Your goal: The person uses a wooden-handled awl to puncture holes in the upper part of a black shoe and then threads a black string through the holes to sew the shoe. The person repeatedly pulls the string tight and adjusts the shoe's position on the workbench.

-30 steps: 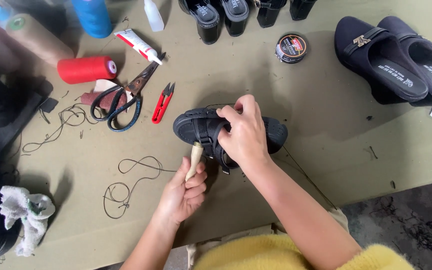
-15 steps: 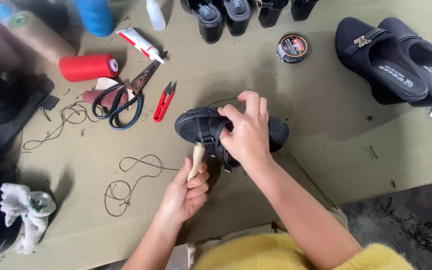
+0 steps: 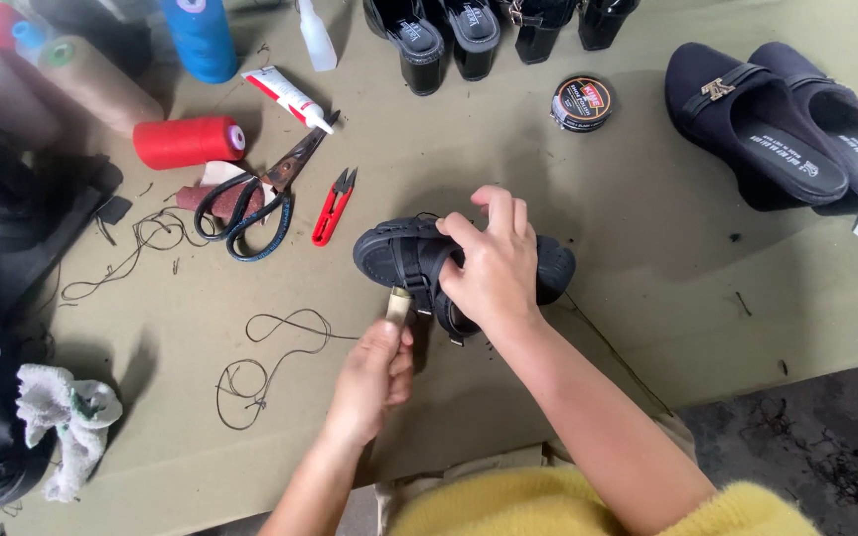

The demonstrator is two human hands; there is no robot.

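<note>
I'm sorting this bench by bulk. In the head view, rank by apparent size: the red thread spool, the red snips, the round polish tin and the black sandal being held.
1. black sandal, though the right hand covers part of it
2. red thread spool
3. red snips, long but thin
4. round polish tin

The last two look close, so that order is unsure.

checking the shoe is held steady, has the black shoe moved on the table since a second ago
No. The black shoe lies the same way beside the red snips, under the right hand.
</note>
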